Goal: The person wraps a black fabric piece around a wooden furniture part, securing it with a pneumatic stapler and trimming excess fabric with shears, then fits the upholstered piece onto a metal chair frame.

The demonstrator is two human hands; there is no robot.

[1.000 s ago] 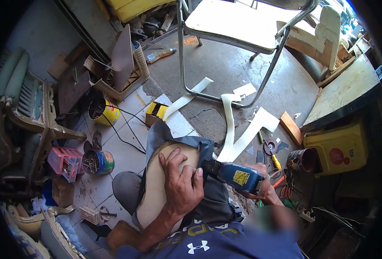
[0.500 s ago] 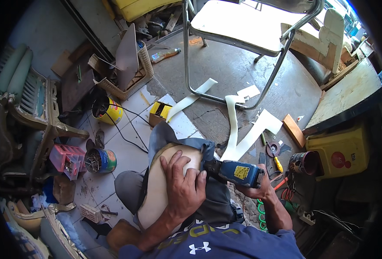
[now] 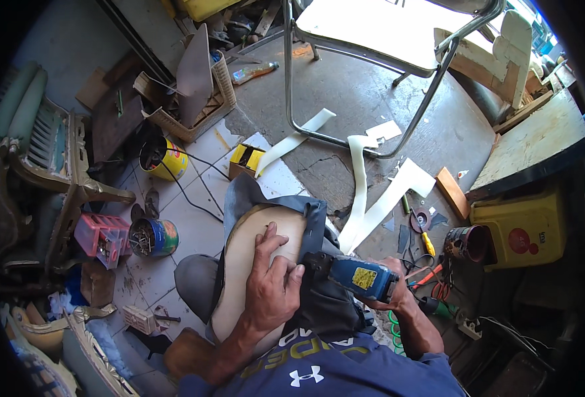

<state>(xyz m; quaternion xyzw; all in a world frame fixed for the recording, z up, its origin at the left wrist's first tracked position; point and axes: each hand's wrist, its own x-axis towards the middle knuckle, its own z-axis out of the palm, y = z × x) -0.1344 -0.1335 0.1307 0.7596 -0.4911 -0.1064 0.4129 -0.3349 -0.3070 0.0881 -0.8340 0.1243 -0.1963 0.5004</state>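
1. Clenched round the blue power tool (image 3: 355, 276), the right hand (image 3: 390, 291) holds it level, nose pointing left at the grey fabric (image 3: 315, 225)
2. Left hand (image 3: 270, 284) lies flat, fingers spread, on the tan seat board (image 3: 253, 264), whose long axis runs away from the person, just left of the tool
3. Yellow can (image 3: 165, 159) holds a dark cable; blue tin (image 3: 152, 238) holds nails
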